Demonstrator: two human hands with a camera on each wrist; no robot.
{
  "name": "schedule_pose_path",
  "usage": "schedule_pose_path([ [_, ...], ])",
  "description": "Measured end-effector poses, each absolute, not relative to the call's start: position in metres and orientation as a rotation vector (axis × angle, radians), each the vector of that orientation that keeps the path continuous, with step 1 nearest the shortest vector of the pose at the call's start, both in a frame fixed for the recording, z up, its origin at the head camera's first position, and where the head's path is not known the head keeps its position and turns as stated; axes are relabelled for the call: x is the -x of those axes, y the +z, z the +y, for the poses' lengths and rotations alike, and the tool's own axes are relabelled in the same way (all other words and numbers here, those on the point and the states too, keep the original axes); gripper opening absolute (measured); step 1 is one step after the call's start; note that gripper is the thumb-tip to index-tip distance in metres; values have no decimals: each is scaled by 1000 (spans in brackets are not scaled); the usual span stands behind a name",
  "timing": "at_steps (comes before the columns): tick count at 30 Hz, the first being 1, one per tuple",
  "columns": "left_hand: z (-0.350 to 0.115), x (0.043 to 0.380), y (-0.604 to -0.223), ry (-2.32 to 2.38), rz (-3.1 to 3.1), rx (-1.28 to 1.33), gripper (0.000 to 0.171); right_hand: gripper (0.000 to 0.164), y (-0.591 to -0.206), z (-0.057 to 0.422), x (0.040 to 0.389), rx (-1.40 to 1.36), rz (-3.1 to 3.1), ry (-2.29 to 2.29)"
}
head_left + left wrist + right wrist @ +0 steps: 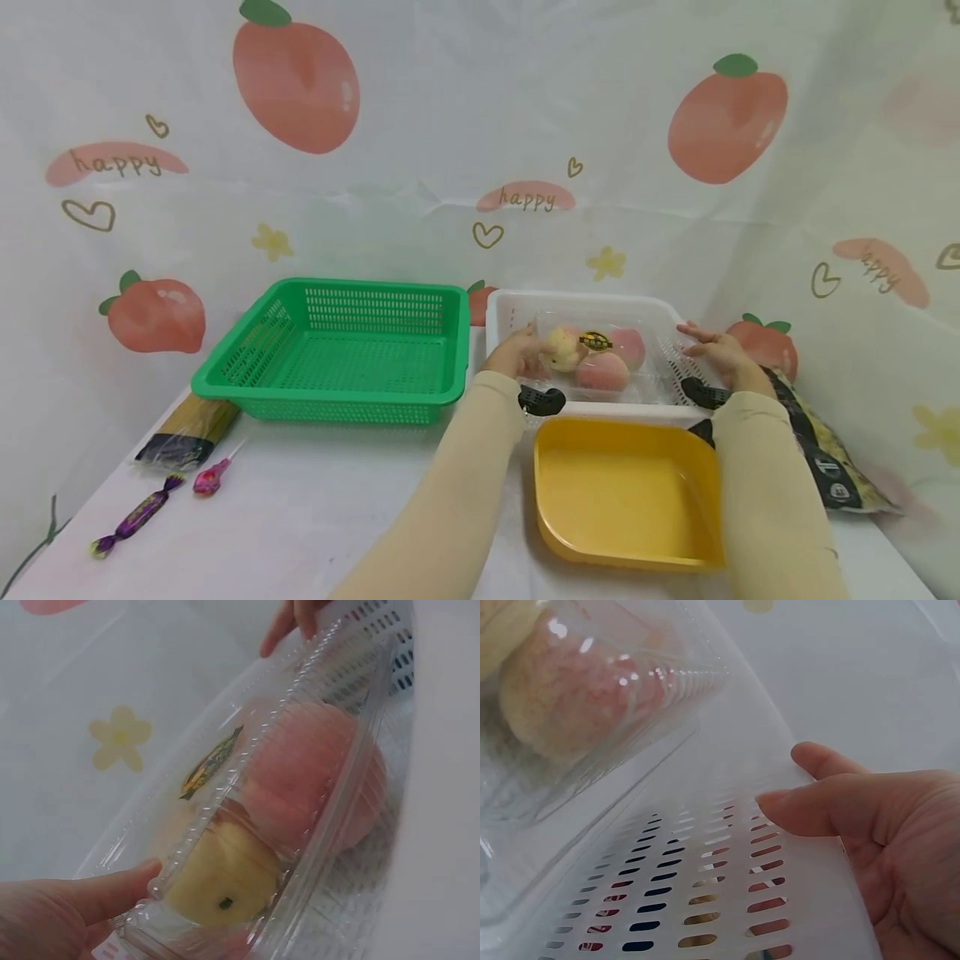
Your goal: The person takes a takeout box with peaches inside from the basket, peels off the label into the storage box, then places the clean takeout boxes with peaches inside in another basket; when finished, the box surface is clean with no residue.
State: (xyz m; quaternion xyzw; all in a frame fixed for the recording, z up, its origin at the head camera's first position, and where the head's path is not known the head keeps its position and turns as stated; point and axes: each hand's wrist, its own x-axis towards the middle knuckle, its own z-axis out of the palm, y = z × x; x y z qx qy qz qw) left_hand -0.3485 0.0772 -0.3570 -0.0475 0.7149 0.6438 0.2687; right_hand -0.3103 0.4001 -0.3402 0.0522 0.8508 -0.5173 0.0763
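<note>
A clear plastic clamshell of peaches (603,371) with a dark gold-lettered label lies tilted in the white slotted basket (592,410). My left hand (517,354) pinches the clamshell's left end; in the left wrist view the thumb (112,894) presses on its ridged edge while the other fingers are mostly hidden. At the basket's right side, my right hand (723,354) holds the rim. The right wrist view shows the right thumb (810,806) over the inner wall and fingers outside, partly seen through the slots.
A yellow tray (630,554) stands before the white basket. To the left is a green basket (330,404), with packaged noodles (187,429), a lollipop (212,477) and a purple-wrapped candy (138,517) near it. A dark printed bag (832,454) lies at right, against the wall cloth.
</note>
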Motion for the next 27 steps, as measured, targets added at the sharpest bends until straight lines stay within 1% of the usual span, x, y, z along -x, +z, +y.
schedule_pose_path([
  [2, 80, 362, -374, 1823, 1901, 106, 86, 58, -341, 400, 311, -151, 2557, -1544],
  [5, 83, 369, -381, 1875, 1924, 107, 83, 59, -341, 398, 311, -146, 2573, -1529],
  [7, 80, 359, -370, 1906, 1933, 94, 78, 59, -341, 398, 310, -137, 2584, -1519],
  [8, 77, 346, -357, 1889, 1975, 110, 74, 59, -340, 398, 310, -134, 2586, -1517],
  [11, 72, 332, -342, 1939, 1983, 97, 68, 60, -340, 399, 310, -124, 2586, -1511],
  [15, 71, 335, -346, 2020, 1948, 72, 66, 60, -340, 399, 309, -110, 2576, -1512],
  [27, 70, 323, -338, 2174, 1918, 22, 67, 60, -340, 400, 309, -113, 2585, -1515],
])
